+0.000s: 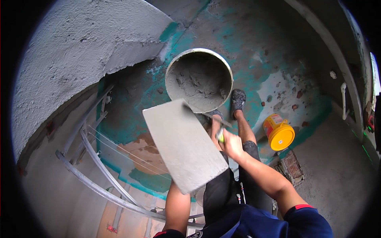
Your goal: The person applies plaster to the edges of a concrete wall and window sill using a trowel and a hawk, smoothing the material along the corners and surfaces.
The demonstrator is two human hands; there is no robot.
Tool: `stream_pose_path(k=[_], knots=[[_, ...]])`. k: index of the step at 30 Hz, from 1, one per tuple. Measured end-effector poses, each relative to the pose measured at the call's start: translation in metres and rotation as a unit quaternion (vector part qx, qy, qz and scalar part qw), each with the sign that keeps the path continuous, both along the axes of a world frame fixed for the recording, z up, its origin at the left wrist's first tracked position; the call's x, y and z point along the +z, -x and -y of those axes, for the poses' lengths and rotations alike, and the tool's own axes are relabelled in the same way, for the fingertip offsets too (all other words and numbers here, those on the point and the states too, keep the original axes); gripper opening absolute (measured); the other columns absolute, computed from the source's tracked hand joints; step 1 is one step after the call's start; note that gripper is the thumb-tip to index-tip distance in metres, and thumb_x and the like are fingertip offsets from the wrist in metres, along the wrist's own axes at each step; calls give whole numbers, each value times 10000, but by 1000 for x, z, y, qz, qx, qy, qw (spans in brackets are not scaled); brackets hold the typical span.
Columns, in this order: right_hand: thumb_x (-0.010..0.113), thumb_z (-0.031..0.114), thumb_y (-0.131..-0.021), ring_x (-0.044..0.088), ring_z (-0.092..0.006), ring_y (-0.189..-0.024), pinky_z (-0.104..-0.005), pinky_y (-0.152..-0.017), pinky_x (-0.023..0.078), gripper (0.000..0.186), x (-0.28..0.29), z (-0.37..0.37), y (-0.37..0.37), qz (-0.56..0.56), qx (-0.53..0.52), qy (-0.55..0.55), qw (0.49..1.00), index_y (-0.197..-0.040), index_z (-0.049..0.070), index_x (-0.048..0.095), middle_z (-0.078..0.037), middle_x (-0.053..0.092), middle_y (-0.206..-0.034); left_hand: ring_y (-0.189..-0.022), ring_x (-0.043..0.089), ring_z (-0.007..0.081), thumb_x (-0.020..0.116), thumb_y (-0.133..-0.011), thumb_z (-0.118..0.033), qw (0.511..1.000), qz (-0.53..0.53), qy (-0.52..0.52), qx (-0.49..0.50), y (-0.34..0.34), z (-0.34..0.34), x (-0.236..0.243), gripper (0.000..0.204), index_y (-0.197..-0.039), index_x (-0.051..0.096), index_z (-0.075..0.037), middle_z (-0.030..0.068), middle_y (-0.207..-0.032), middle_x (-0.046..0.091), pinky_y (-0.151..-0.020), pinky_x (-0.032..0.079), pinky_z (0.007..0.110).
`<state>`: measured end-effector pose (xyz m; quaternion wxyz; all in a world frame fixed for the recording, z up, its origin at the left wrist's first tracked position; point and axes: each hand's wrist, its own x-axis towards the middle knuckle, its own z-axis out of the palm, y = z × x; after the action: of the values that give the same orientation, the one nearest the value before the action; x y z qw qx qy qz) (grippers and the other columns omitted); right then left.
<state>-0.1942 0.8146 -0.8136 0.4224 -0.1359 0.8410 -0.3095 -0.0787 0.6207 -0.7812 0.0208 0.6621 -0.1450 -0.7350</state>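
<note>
A flat, pale grey rectangular board (184, 148) with rounded corners is held up at a tilt in front of me. My left forearm runs up beneath its lower end; the board hides my left hand, which holds it from below. My right hand (231, 145) is closed round the green-yellow handle of a trowel (220, 120), just right of the board. The trowel's thin blade reaches toward the bucket and shows only in part. Beyond the board's top edge stands a round pale bucket (170, 84) with wet grey mortar (200, 81) inside.
A yellow lidded pail (281, 136) stands right of my feet. At the left are curved metal rails (107, 194) and a rough grey plastered wall (83, 51). The floor (242, 51) has green patches and crumbs of debris. A white pipe (344, 101) sticks out at the right.
</note>
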Motion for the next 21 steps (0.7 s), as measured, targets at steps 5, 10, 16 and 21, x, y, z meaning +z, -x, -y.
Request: stream_pose_path(k=[5,10,16,21], knots=[[620,174,-761,606,-436,-860,-500,-756,483,319,-3,-4,57,-8,-99,-99,990,-1055,75,545,-251,635,-876,-864,639,269,491,-860,-203,999,-7,-37,-10,9,48,-6,320,-1120,585,-41,144,-989,639,-706,545,368],[640,194,-731,613,-426,-857,-491,-764,486,353,-3,-82,76,-8,-114,-186,976,-1056,75,568,-241,640,-866,-642,591,188,574,-775,-40,971,99,112,-188,18,89,-32,372,-1143,517,-40,49,-796,568,-442,472,310],[668,138,-704,622,-380,-935,-420,-814,485,362,28,-155,75,-10,-227,-231,946,-1048,50,598,-214,653,-952,-521,529,114,545,-824,-35,941,14,193,-276,99,70,-9,219,-1038,496,-36,38,-742,538,-420,456,251],[679,77,-715,627,-209,-776,-327,-731,492,316,46,-183,91,79,-410,-197,887,-1009,0,592,-102,653,-841,-841,603,180,590,-911,-149,961,-194,114,-159,213,7,9,320,-1161,460,3,108,-973,589,-750,512,334]])
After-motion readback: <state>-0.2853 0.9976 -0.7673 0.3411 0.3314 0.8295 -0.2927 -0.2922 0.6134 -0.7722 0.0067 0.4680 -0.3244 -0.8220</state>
